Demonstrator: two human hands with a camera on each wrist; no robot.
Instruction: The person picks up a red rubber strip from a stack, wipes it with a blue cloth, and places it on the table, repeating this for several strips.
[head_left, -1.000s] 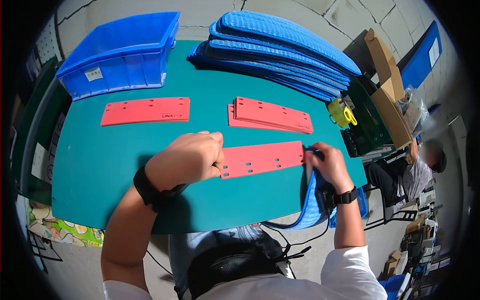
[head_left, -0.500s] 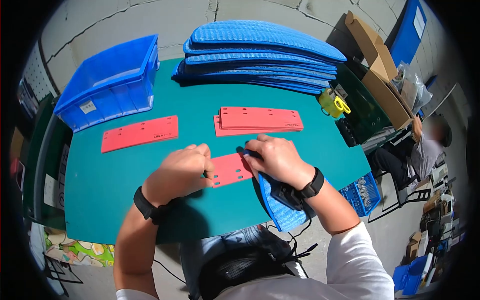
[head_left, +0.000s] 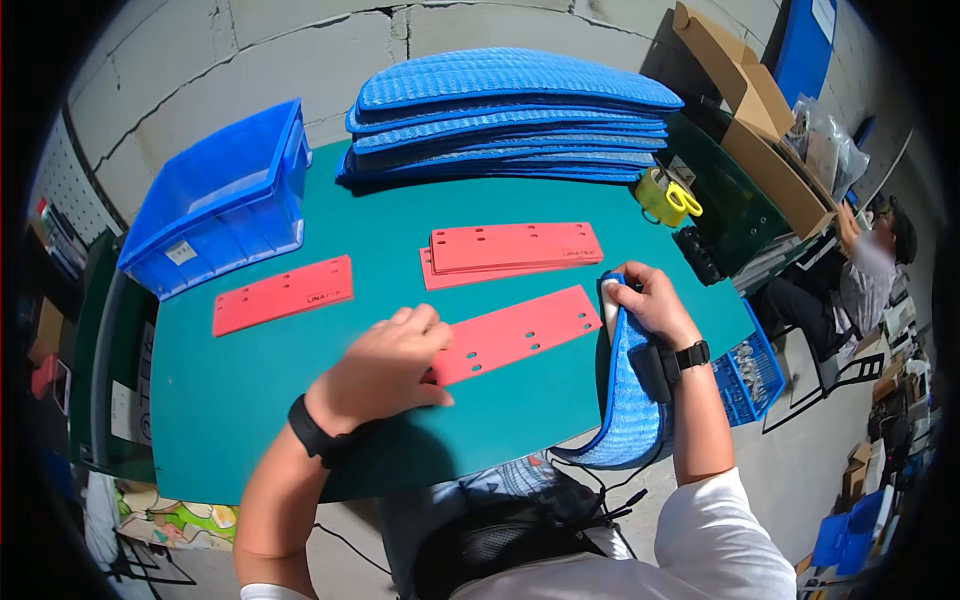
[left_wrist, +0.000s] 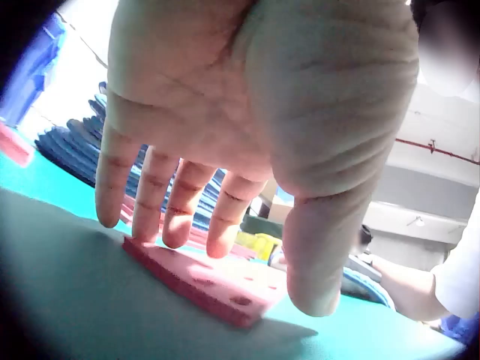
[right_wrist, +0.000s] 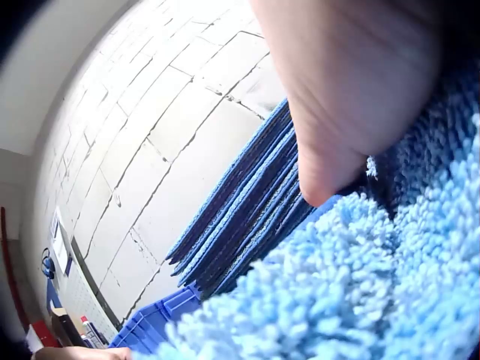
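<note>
In the head view, a flat red strip (head_left: 525, 333) with slotted holes lies at an angle on the green table, between the hands. My left hand (head_left: 385, 362) is over its near left end; the left wrist view shows the fingers extended and the thumb apart from them, close over the strip's end (left_wrist: 191, 277). By the strip's right end, my right hand (head_left: 652, 302) pinches the upper corner of a blue mop pad (head_left: 632, 405), which hangs down over the table's front edge. Its fluffy pile (right_wrist: 315, 292) fills the lower part of the right wrist view.
Two more groups of red strips lie behind, one at left (head_left: 285, 297) and a pile at centre (head_left: 515, 245). A blue bin (head_left: 215, 225) stands at back left, stacked mop pads (head_left: 510, 120) at the back. Yellow scissors (head_left: 684, 200) are at right; a person (head_left: 865, 275) sits beyond.
My right hand with the mop pad moved left over the strip, then back right past its far end. My left hand has loosened its curled fingers at the strip's left end. The head view has shifted.
</note>
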